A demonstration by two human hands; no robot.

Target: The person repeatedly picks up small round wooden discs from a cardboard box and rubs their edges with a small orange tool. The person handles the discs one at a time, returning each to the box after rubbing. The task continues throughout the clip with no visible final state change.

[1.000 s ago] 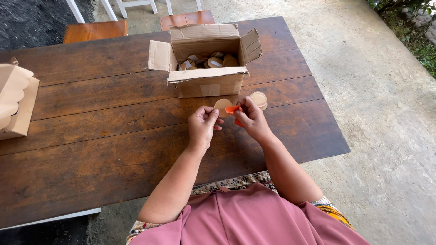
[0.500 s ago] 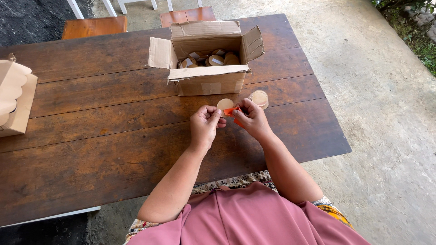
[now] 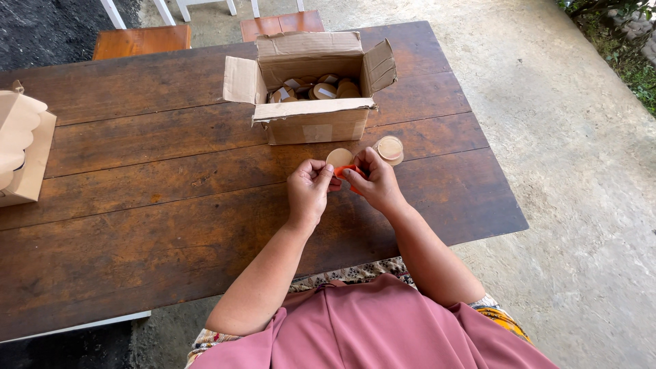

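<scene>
The small orange piece [image 3: 350, 171] is pinched between the fingertips of both hands, with the left hand [image 3: 309, 191] and the right hand [image 3: 376, 183] closed on it from either side and equally near. A round tan lid [image 3: 339, 158] is seen just beyond the fingers, touching them, and a round jar [image 3: 390, 149] stands just past the right hand, before the open cardboard box [image 3: 314, 123] on the wooden table [image 3: 137, 205].

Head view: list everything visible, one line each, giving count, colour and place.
Small orange strip: one, orange, pinched between both hands.
Round tan lid: one, tan, just above the fingers; whether it is held or on the table cannot be told.
Small round jar: one, tan, on table right of the hands.
Open cardboard box: one, brown, table centre, holding several round jars.
Folded cardboard carton: one, light brown, table's left edge.
Dark wooden table: one, brown.
Wooden stools: two, orange-brown, beyond table.
Left hand: one, on the strip.
Right hand: one, on the strip.
</scene>
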